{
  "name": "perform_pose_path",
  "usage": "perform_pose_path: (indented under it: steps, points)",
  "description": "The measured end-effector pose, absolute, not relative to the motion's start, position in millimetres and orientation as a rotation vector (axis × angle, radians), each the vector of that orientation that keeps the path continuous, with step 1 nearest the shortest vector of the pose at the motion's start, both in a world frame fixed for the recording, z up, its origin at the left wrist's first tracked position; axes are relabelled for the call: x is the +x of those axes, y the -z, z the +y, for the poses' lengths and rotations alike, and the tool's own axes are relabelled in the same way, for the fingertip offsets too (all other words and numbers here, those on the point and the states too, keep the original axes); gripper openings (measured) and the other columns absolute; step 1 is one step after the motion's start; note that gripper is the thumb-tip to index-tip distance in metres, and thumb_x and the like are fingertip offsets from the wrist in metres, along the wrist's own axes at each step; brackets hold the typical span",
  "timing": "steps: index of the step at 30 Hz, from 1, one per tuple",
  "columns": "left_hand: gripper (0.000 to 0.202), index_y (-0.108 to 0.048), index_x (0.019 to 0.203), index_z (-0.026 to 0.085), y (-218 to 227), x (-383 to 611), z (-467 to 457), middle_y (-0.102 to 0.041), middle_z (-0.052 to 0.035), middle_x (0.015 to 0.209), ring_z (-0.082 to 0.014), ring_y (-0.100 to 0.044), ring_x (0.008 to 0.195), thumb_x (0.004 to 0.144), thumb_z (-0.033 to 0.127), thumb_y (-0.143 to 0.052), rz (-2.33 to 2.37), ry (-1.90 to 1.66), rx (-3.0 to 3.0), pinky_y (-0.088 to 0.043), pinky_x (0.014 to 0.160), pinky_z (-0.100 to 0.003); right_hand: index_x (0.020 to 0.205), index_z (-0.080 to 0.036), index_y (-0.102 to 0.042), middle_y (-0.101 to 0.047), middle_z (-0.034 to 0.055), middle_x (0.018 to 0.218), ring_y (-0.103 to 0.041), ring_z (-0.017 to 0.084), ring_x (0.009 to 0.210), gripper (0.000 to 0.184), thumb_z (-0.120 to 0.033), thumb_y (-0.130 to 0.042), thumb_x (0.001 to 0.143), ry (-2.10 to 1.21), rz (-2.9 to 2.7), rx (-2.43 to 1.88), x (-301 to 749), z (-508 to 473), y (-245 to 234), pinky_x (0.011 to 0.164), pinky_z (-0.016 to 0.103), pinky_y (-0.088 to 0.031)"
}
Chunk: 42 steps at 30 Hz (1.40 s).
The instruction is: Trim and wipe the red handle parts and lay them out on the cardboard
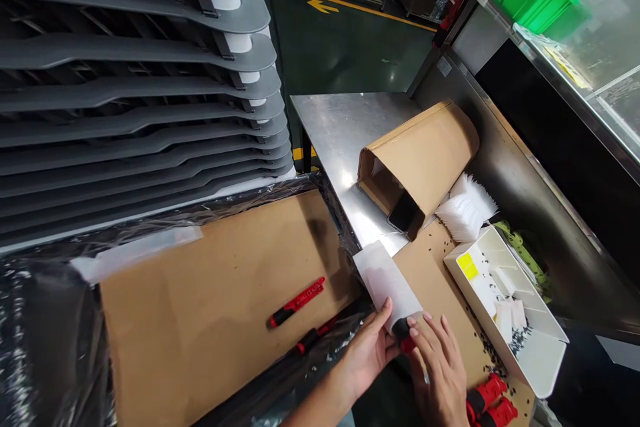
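Observation:
My left hand (369,350) is closed around the lower part of a thin white foam sleeve (383,277), which points away over the table edge. A red-and-black tool (403,332) shows at the sleeve's near end; the rest of it is hidden. My right hand (443,363) has its fingertips on the black end of this tool, the other fingers loosely stretched. To the left, a similar red-and-black tool (297,302) lies on a brown cardboard sheet (200,320). Another red-and-black tool (316,335) lies at the sheet's edge by black plastic film.
A cardboard box (420,153) lies on its side on the metal table (345,127). Beside it are a stack of white foam sleeves (467,207) and a white bin (543,357) with small black parts. More red-and-black pieces (487,397) lie nearby. Stacked grey panels (150,127) rise at left.

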<state>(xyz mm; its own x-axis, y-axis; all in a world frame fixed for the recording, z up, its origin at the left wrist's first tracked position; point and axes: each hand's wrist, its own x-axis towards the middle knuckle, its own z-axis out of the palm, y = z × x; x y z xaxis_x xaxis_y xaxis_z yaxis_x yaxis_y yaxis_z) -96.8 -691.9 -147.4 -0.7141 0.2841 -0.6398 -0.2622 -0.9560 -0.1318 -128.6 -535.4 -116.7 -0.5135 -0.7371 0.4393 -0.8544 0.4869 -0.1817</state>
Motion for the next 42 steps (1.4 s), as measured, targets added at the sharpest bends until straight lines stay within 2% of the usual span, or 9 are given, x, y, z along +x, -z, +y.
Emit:
perform_pose_path:
  steps: [3,6,8,11,16,22,30,37,42]
  points:
    - [0.025,-0.068,0.094,0.012,144,-95,-698,-0.077,-0.0058,0.08,-0.0149,-0.071,0.063,0.093,0.038,-0.066,-0.105,-2.562,-1.054,-0.056,0.06,-0.025,0.136,-0.02,-0.054,-0.066,0.0138,0.126,-0.062,0.029,0.122,0.043,-0.03,-0.061,0.094,-0.696,-2.614,1.183,-135,-541,100,0.096,0.045,-0.056]
    - [0.033,-0.067,0.092,0.012,143,-93,-704,-0.076,-0.0056,0.076,-0.0154,-0.071,0.063,0.098,0.042,-0.055,-0.119,-2.503,-1.102,-0.059,0.064,-0.029,0.105,-0.021,-0.066,-0.066,0.0091,0.102,-0.067,0.022,0.096,0.021,-0.038,-0.056,0.096,-0.834,-2.855,0.88,-144,-551,90,0.074,0.032,-0.055]
    - [0.036,-0.067,0.092,0.012,143,-92,-706,-0.076,-0.0059,0.076,-0.0156,-0.071,0.064,0.1,0.043,-0.051,-0.134,-2.511,-1.079,-0.06,0.066,-0.03,0.085,-0.022,-0.066,-0.063,0.0053,0.087,-0.064,0.02,0.082,0.027,-0.044,-0.054,0.096,-0.876,-2.981,0.792,-151,-560,90,0.067,0.03,-0.05]
    - [0.036,-0.067,0.095,0.013,143,-90,-708,-0.077,-0.0044,0.076,-0.0152,-0.071,0.063,0.101,0.043,-0.048,-0.145,-2.518,-1.066,-0.06,0.067,-0.032,0.073,-0.021,-0.061,-0.06,0.0042,0.08,-0.06,0.019,0.076,0.037,-0.049,-0.053,0.095,-0.9,-3.086,0.794,-160,-575,96,0.065,0.03,-0.046]
    - [0.042,-0.068,0.1,0.013,140,-81,-715,-0.078,-0.0036,0.078,-0.0167,-0.074,0.071,0.101,0.049,-0.045,-0.144,-2.498,-1.037,-0.06,0.067,-0.032,0.076,-0.021,-0.056,-0.06,0.0048,0.084,-0.059,0.018,0.076,0.031,-0.041,-0.046,0.098,-0.886,-3.118,0.934,-165,-588,98,0.071,0.029,-0.046]
    - [0.071,-0.069,0.103,0.01,154,-63,-720,-0.079,-0.0141,0.096,-0.0269,-0.075,0.093,0.094,0.071,-0.035,-0.369,-2.538,-0.69,-0.06,0.078,-0.041,0.08,-0.023,-0.056,-0.059,0.003,0.087,-0.059,0.016,0.079,0.027,-0.034,-0.042,0.101,-0.904,-3.139,1.215,-159,-601,75,0.073,0.025,-0.047]
    - [0.079,-0.066,0.115,0.003,174,-57,-722,-0.079,-0.0169,0.095,-0.0279,-0.076,0.089,0.093,0.072,-0.037,-0.498,-2.516,-0.658,-0.058,0.083,-0.042,0.081,-0.024,-0.055,-0.058,0.002,0.085,-0.059,0.016,0.076,0.031,-0.041,-0.039,0.102,-0.789,-3.148,1.181,-149,-609,62,0.068,0.024,-0.045]
    - [0.067,-0.066,0.115,0.003,158,-55,-737,-0.08,-0.0148,0.095,-0.0247,-0.077,0.081,0.095,0.064,-0.046,-0.45,-2.567,-0.708,-0.06,0.076,-0.036,0.087,-0.025,-0.058,-0.06,0.0025,0.091,-0.06,0.015,0.082,0.025,-0.034,-0.041,0.102,-0.942,-3.084,1.192,-137,-613,68,0.073,0.022,-0.049]
    - [0.039,-0.068,0.1,0.008,151,-55,-744,-0.078,-0.0091,0.078,-0.0195,-0.075,0.067,0.101,0.043,-0.049,-0.4,-2.594,-0.9,-0.059,0.067,-0.029,0.086,-0.025,-0.059,-0.062,0.0033,0.092,-0.061,0.016,0.086,0.024,-0.035,-0.044,0.101,-1.135,-3.047,1.139,-136,-618,77,0.077,0.023,-0.052]
